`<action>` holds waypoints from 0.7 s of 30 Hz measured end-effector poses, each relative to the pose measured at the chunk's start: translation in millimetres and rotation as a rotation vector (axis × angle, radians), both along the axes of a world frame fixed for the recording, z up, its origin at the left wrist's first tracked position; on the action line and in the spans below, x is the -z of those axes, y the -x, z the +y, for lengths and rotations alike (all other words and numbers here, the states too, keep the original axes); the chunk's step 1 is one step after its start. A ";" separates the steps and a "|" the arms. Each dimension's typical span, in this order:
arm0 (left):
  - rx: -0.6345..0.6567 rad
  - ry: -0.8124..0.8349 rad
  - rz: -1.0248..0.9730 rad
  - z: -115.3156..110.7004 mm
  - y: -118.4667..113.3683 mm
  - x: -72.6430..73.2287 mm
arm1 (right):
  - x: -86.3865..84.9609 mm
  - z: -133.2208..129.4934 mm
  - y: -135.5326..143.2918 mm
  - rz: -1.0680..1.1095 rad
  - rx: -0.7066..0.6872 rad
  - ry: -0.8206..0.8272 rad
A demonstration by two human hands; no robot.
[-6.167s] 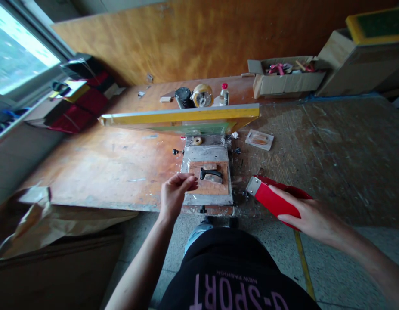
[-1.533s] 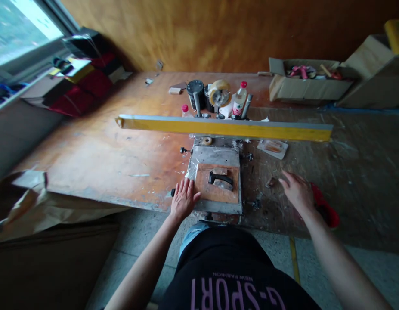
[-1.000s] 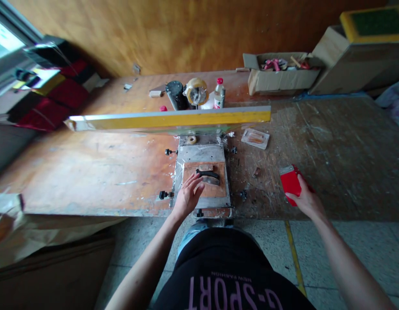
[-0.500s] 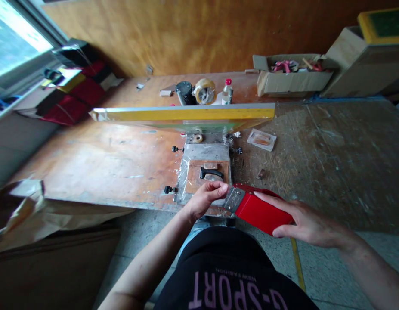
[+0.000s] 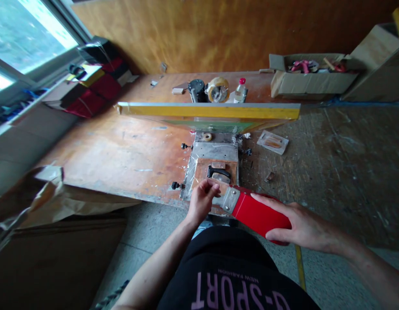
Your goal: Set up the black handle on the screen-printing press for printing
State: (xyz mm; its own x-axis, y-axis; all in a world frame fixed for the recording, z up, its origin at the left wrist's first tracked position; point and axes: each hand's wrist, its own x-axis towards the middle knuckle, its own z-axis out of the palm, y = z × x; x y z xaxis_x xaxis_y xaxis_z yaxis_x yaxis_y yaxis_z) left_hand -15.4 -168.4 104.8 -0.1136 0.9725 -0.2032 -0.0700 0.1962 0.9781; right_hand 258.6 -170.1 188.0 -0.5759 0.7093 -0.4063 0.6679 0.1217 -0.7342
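My right hand (image 5: 294, 221) grips a flat red case (image 5: 262, 213), its fingers along the top edge and the thumb on the near face. A grey metal plate (image 5: 230, 199) with rivet-like studs covers the case's left end. My left hand (image 5: 202, 196) is closed just left of that plate, fingers curled and thumb pressed in; what it pinches, if anything, is too unclear to name. Beyond my hands is a metal base (image 5: 215, 150) carrying a brown board (image 5: 202, 168) and a curved black handle (image 5: 220, 172). A yellow-edged frame (image 5: 208, 112) stands raised behind the base.
Black knobs (image 5: 176, 185) stick out beside the base. A tape roll (image 5: 218, 89), a dark can (image 5: 196, 90) and a red-capped bottle (image 5: 240, 89) stand behind the frame. A clear packet (image 5: 272, 142) lies right. Red boxes (image 5: 83, 102) are stacked left; an open carton (image 5: 315, 84) sits back right.
The view has turned a little left, so the bench appears shifted right. My left hand has drawn slightly away from the metal plate. The right hand still holds the red case.
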 end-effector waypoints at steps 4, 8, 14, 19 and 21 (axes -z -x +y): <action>-0.232 -0.036 0.142 9.5 45.4 11.4 | -7.3 2.5 -15.8 -0.065 -0.005 -0.020; -0.238 -0.054 0.178 10.8 69.2 7.0 | -7.6 1.3 -25.9 -0.148 -0.025 -0.106; -0.170 -0.133 0.185 -3.4 36.8 -26.5 | 13.7 -4.2 -34.2 -0.308 -0.021 -0.472; 0.006 -0.506 0.543 -18.1 -8.6 -30.5 | 44.2 -14.2 -37.9 -0.490 0.059 -0.738; 0.088 -0.648 0.648 -20.4 -24.0 -24.3 | 58.8 -17.8 -39.1 -0.560 0.093 -0.782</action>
State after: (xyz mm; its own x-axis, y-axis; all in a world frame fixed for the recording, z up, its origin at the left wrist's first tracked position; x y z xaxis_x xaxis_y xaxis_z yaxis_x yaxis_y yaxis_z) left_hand 8.6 -188.8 129.1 0.0650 0.8846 0.4617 0.5196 -0.4250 0.7412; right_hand 297.6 -188.0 129.2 -0.3704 0.9289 0.0012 0.9281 0.3702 -0.0403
